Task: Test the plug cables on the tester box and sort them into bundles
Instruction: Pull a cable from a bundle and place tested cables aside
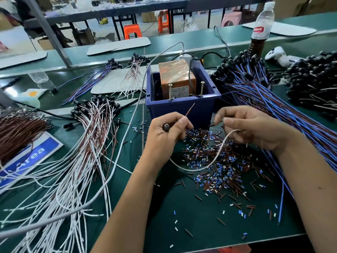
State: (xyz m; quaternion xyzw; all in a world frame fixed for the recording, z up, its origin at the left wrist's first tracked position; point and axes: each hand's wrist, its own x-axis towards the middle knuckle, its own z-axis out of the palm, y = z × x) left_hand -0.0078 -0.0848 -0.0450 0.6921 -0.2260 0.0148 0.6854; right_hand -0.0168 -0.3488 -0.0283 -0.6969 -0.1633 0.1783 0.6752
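head view is showing, at the far left, a brown wire bundle (pixel 17 132) lying fanned over a blue sign (pixel 32 159), and beside it a heap of white and brown cables (pixel 76 152) is sprawling across the green table (pixel 182 216) with its black plugs gathered at the top, probably so a sorted batch is keeping its ends together. moving right, the left hand (pixel 167 132) is curling round a black round plug (pixel 166 127) in its fist while its thumb and forefinger are pinching a thin brown wire (pixel 189 109) whose bare tip is pointing up at the box, seemingly aimed at the contacts. behind it the blue plastic bin (pixel 182 105) is cradling the orange tester box (pixel 177 79), wrapped in glossy tape, with two upright screws (pixel 202 89) sticking out at its front edge, likely serving as test posts. under the hands a litter of short stripped sleeve bits (pixel 215 170) in blue, brown and white is speckling the mat. the right hand (pixel 255 128) is pinching the white braided wire (pixel 209 161) of the same cable, which is sagging in a loop between the two hands. further right, a thick sheaf of blue cables (pixel 273 106) is waiting, presumably untested, next to a heap of black plugs (pixel 313 79) and a drink bottle (pixel 261 28).
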